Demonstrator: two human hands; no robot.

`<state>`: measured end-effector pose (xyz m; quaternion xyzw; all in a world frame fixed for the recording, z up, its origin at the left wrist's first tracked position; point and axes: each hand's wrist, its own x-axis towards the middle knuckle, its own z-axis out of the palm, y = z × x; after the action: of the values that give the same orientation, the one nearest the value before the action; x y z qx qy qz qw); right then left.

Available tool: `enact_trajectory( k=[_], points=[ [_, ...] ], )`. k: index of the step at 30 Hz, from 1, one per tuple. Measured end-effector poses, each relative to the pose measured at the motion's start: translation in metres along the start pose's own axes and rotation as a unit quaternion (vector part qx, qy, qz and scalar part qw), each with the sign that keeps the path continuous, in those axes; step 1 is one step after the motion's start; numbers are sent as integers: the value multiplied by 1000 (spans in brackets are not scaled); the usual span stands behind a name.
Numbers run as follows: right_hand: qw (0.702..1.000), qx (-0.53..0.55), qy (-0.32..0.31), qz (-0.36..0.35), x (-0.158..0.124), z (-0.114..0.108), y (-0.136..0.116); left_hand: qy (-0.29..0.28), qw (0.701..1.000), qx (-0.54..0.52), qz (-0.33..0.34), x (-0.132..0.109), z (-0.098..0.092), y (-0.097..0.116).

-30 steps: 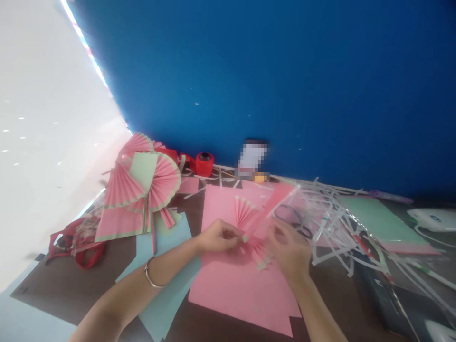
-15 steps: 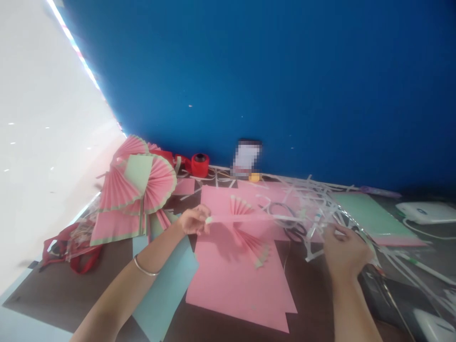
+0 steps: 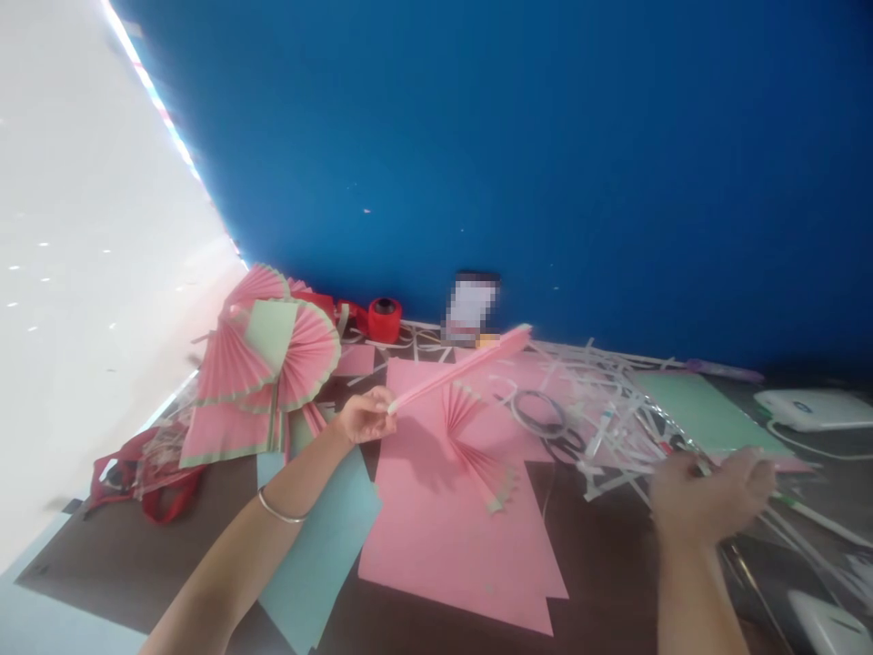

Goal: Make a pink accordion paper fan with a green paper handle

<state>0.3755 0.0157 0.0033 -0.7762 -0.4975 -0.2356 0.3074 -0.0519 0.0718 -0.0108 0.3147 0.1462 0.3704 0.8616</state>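
Observation:
My left hand [image 3: 369, 416] pinches the near end of a narrow, pleated pink paper strip [image 3: 464, 366] with pale ends, which slants up to the right in the air. Beneath it lies a partly spread pink paper fan [image 3: 470, 441] with pale green edging, on pink paper sheets [image 3: 456, 555]. Off to the right, my right hand [image 3: 713, 491] is smeared by motion near a heap of white paper strips [image 3: 617, 414]; whether its fingers hold anything is unclear. Scissors [image 3: 565, 444] lie at the heap's left side, beside a ring-shaped grey item [image 3: 538, 414].
Pink and green pleated fans [image 3: 273, 355] stand stacked at the left, by a blue sheet [image 3: 327, 546]. A red tape roll [image 3: 385, 320] sits near the blue wall [image 3: 477, 136]. Green sheets [image 3: 709, 409] and a white device [image 3: 815, 409] lie at the right.
The pleated strip has swung from level to slanting upward at its far end. My right hand has moved rightward, and the white length stretching between it and the strip is gone from there.

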Motion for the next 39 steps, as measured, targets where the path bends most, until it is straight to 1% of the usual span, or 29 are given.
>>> enact_trajectory(
  k=[1,2,3,4,5,6,7,8,9,10,11,12,13,14,15,18,20,22,24,26,27,29,32,33,34,35,36,38,39],
  points=[
    [999,5,30,33,-1,-2,-12,2,1000,4,-3,0,1,-1],
    [998,27,43,47,-2,-5,-26,4,1000,8,-7,0,3,-1],
    [997,74,-5,25,-3,-8,-43,5,1000,14,-12,0,5,-2],
    [989,138,-52,12,-5,-12,-61,5,1000,22,-20,0,7,-3],
    [969,209,-128,3,-7,-17,-81,6,999,33,-31,1,9,-3],
    [934,281,-219,4,-10,-22,-101,6,998,47,-43,1,11,-4],
    [886,345,-309,26,-13,-27,-120,8,997,61,-54,1,13,-5],
    [828,397,-392,53,-16,-31,-139,10,995,74,-63,2,15,-5],
    [769,450,-448,82,-20,-34,-156,13,994,85,-69,2,16,-5],
    [710,498,-486,111,-23,-37,-170,16,993,95,-72,2,18,-6],
    [659,536,-510,139,-26,-39,-182,18,992,103,-73,3,19,-6],
    [620,568,-516,164,-29,-40,-192,19,991,113,-73,3,21,-6],
    [593,591,-515,186,-31,-40,-199,20,989,128,-73,3,23,-7],
    [577,607,-508,203,-32,-40,-204,21,986,147,-72,3,25,-7],
    [570,617,-498,215,-33,-40,-208,22,983,168,-70,4,26,-7],
    [573,625,-477,229,-34,-41,-215,20,972,227,-64,4,30,-8],
    [568,631,-476,230,-35,-42,-218,11,968,246,-55,5,32,-9],
    [545,637,-492,232,-36,-42,-222,21,963,267,-12,6,32,-9],
    [515,641,-522,227,-39,-42,-225,63,954,286,63,7,32,-10],
    [494,632,-556,217,-44,-40,-227,111,944,284,125,9,32,-11],
    [489,624,-572,212,-46,-39,-228,127,943,275,140,10,31,-12],
    [486,606,-595,203,-50,-37,-231,151,942,259,148,11,30,-13],
    [488,597,-604,202,-55,-37,-234,176,943,243,141,12,29,-13],
    [492,595,-603,200,-54,-37,-235,179,946,232,138,12,29,-13],
    [506,590,-598,194,-53,-38,-235,181,949,220,136,12,29,-13],
    [532,579,-590,182,-51,-38,-234,186,951,208,133,13,29,-13],
    [571,563,-574,164,-47,-38,-231,197,951,197,133,14,29,-12],
    [677,515,-513,114,-35,-35,-223,236,943,186,141,16,29,-12],
    [734,486,-467,86,-28,-32,-216,257,937,183,147,17,28,-12]
  ],
)
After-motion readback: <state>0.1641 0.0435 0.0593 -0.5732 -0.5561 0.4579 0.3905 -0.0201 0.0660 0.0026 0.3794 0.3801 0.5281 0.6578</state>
